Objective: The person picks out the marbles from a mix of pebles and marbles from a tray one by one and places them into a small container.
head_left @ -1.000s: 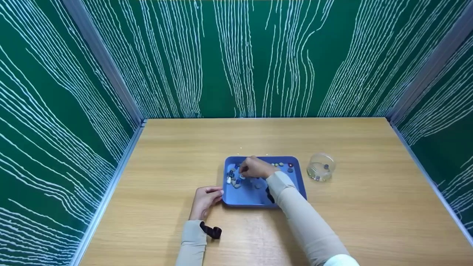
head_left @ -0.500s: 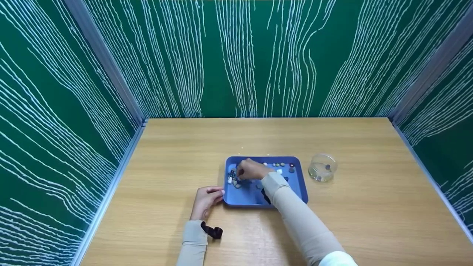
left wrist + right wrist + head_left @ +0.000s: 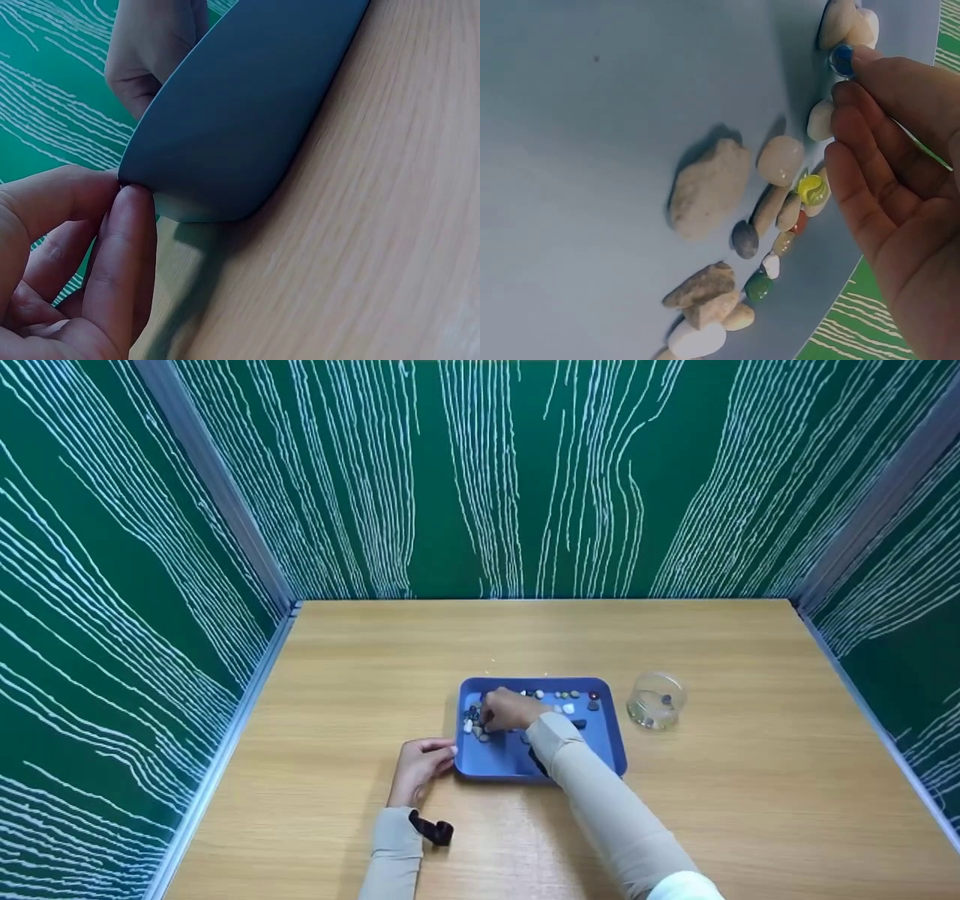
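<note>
Green panels (image 3: pixel 442 472) scored with wavy white lines close in a wood-grain table (image 3: pixel 345 675). On it lies a shallow rectangular blue tray (image 3: pixel 491 761), its long axis running left to right across the person's front. The right sleeve (image 3: pixel 622 810) slants in over the near wall, so that arm covers part of the tray's middle.

The left hand (image 3: pixel 416 769) is outside the tray, thumb and fingertips pinching the nearer part of its left wall. The right hand (image 3: pixel 511 711) is inside, above the left half, fingers bent downward. The two hands are apart, with the tray's left wall and a cluster of small stones (image 3: pixel 472 714) between them; the right fingertips are the nearer to that cluster, just beside it.

A round clear container (image 3: pixel 648 692) stands to the right of the tray, near its far corner and well apart from both hands, a few small pieces inside.

The right wrist view shows a large beige stone (image 3: pixel 709 191), a smooth white pebble (image 3: pixel 697 340) and a yellow glass marble (image 3: pixel 811 190) on the tray floor. Smallest in play is a blue glass marble (image 3: pixel 841 60), seemingly pinched at the right hand's fingertips, between pale pebbles; the head view hides it beneath that hand.
</note>
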A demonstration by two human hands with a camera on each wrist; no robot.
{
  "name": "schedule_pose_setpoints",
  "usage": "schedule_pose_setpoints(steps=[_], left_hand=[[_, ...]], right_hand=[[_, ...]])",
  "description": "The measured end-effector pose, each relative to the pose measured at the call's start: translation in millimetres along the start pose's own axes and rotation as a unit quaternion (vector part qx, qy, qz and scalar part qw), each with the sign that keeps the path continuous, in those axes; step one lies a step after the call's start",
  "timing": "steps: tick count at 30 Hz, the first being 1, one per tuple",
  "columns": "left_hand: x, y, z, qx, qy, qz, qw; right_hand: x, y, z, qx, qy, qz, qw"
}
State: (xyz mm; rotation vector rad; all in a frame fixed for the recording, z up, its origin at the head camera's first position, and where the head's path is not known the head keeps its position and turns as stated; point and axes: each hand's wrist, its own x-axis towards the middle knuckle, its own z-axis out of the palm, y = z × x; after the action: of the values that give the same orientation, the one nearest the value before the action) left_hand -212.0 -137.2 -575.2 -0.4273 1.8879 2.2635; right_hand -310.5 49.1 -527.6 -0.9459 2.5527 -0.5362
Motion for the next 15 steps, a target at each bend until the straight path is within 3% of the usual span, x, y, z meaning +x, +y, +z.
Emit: schedule_pose_setpoints(steps=[15], left_hand=[[0.8,-0.5,-0.1,-0.001,-0.001,-0.001,1.0000]], right_hand=[[-3.1,-9.3,1.1,-0.022,0.000,0.012,0.9997]])
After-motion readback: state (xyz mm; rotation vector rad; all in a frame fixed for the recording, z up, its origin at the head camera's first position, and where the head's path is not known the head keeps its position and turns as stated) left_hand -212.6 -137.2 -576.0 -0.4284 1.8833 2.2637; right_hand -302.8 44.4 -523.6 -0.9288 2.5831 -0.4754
